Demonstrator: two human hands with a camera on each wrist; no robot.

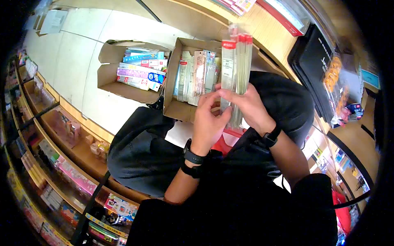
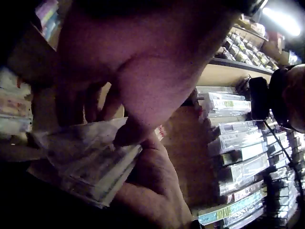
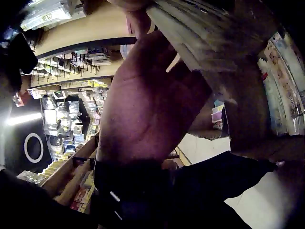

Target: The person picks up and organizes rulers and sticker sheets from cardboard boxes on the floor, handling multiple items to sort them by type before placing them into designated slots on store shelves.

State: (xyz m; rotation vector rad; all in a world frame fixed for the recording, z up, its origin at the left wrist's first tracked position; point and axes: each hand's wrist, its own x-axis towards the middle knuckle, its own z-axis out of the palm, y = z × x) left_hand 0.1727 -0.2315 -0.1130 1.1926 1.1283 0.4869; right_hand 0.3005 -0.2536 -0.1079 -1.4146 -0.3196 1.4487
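Observation:
A bundle of clear packaged rulers (image 1: pixel 243 61) with red tops stands upright over the person's lap. The right hand (image 1: pixel 253 107) grips its lower part, thumb across the front. The left hand (image 1: pixel 210 123) pinches the lower end of the front pack (image 1: pixel 228 63), which sits slightly apart from the others. In the left wrist view the left thumb (image 2: pixel 131 131) presses on the layered plastic ends (image 2: pixel 90 157). From the right wrist, the palm (image 3: pixel 143 105) shows beneath the plastic sleeves (image 3: pixel 195 43). Just left of the hands, an open cardboard box (image 1: pixel 171 98) holds more packaged rulers (image 1: pixel 185 78).
A second cardboard box (image 1: pixel 107 78) with colourful ruler packs (image 1: pixel 141 74) stands farther left on the pale tiled floor (image 1: pixel 88 57). Stocked shelves (image 1: pixel 61 164) run along the left. A wooden ledge (image 1: pixel 271 28) and a black flat case (image 1: pixel 312 69) lie to the right.

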